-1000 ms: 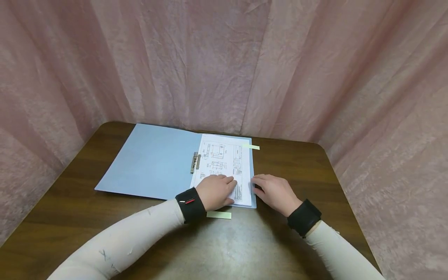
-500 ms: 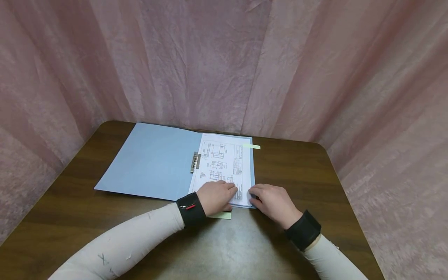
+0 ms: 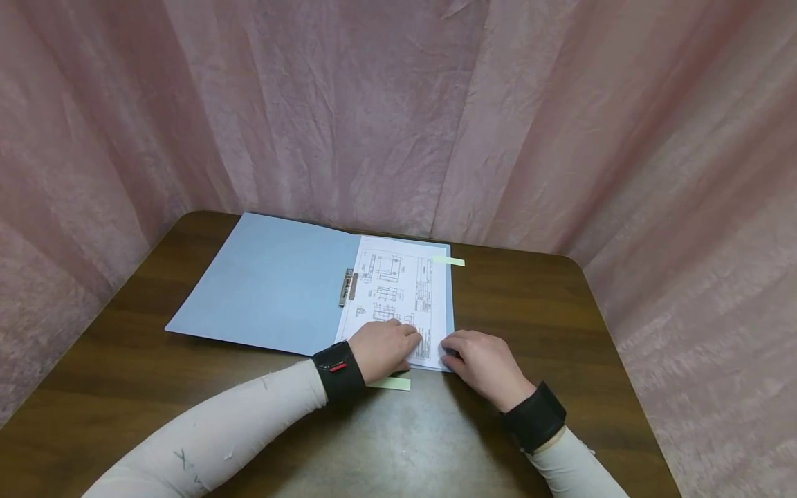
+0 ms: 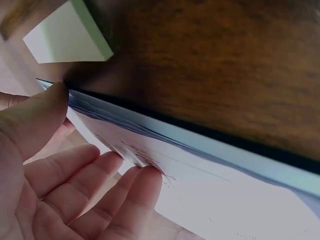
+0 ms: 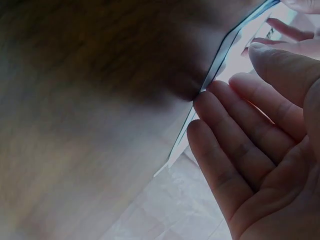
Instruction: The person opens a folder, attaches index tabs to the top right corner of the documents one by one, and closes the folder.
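A light blue folder [image 3: 268, 283] lies spread on the table, with a stack of papers [image 3: 406, 256] on its right side. The top sheet carries printed technical drawings. My left hand [image 3: 382, 349] rests on the lower part of this sheet; in the left wrist view its fingertips touch the page and its thumb [image 4: 42, 112] is at the stack's near edge. My right hand [image 3: 486, 365] has its fingertips at the right edge of the papers, close to the near corner. Its fingers [image 5: 235, 117] look nearly straight in the right wrist view.
A metal clip [image 3: 347, 288] sits along the folder's spine. One pale green strip [image 3: 451, 261] sticks out past the papers' upper right edge. A pale green sticky pad [image 3: 395, 383] lies on the wooden table [image 3: 529, 297] before the folder. Pink curtains [image 3: 398, 117] hang behind.
Both hands have slid slightly toward the near edge of the papers, uncovering more of the drawing. My right fingertips have moved down to the near right corner. The folder stays in place.
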A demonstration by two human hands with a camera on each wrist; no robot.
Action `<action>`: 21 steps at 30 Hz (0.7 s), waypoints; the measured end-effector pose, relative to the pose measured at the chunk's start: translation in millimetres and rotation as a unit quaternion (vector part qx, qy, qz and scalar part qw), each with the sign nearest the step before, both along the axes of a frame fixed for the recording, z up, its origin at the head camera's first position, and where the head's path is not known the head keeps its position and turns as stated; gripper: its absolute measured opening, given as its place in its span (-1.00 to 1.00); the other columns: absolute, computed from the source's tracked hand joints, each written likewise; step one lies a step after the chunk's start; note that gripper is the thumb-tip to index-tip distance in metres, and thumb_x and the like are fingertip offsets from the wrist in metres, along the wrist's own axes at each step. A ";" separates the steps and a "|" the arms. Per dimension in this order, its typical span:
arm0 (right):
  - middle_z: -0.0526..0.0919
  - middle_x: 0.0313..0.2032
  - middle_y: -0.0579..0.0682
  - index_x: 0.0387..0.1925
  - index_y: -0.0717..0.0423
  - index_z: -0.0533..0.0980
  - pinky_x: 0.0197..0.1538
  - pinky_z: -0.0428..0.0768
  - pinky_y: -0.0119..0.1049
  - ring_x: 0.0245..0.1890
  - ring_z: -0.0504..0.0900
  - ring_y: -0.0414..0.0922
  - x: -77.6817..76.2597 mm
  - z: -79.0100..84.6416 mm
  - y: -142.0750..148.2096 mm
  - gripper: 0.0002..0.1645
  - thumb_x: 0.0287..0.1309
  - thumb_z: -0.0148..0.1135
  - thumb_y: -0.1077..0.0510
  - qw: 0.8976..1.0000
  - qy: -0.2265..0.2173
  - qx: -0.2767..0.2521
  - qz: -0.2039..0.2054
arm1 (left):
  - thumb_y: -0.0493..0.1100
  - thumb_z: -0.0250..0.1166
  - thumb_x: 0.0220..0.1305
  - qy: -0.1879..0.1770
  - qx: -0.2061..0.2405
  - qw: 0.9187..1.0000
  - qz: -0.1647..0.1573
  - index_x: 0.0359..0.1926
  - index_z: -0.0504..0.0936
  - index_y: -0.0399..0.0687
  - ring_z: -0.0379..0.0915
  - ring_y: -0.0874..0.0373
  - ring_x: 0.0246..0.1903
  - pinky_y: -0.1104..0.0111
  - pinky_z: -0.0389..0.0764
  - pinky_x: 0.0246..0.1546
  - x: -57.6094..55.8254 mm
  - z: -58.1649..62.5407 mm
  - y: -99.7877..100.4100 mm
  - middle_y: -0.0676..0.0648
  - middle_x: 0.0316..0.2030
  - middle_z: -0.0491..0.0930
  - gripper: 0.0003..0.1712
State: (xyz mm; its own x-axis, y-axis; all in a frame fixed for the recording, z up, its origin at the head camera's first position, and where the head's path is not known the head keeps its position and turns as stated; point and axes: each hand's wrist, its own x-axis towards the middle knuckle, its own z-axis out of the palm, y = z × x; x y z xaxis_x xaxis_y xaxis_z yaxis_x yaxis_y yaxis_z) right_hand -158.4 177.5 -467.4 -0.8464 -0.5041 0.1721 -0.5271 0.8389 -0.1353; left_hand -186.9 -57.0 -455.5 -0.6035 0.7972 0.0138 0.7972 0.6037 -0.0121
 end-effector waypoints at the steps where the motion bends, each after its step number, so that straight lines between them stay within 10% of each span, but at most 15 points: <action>1: 0.66 -0.23 -0.27 -0.15 -0.11 0.72 -0.16 0.54 -0.37 -0.28 0.55 -0.34 0.1 -0.5 0.0 -0.75 0.11 0.44 -0.02 1.000 -0.001 -0.002 -0.005 | 0.09 0.39 0.23 -0.002 0.000 1.000 0.000 0.04 0.63 0.00 0.54 0.15 -0.16 0.31 0.55 -0.16 -0.5 0.0 0.2 0.05 -0.06 0.63 -0.57; 21: 0.60 -0.35 -0.31 -0.23 -0.12 0.73 -0.26 0.50 -0.39 -0.41 0.47 -0.35 0.4 -3.6 -0.4 -0.83 0.10 0.45 0.01 0.999 -0.007 -0.044 -0.024 | 0.03 0.44 0.18 -0.049 0.026 0.998 -0.016 -0.12 0.71 0.05 0.38 0.22 -0.46 0.37 0.43 -0.34 -15.2 0.5 -2.9 0.15 -0.39 0.56 -0.71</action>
State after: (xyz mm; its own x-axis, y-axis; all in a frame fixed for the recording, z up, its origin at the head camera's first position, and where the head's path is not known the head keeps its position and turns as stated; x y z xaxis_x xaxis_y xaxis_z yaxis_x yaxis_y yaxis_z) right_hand -158.0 177.1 -471.0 -0.8720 -0.4458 0.2022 -0.4837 0.8481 -0.2163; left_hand -202.1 -59.9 -455.0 -0.5790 0.8153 -0.0010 0.8114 0.5763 0.0974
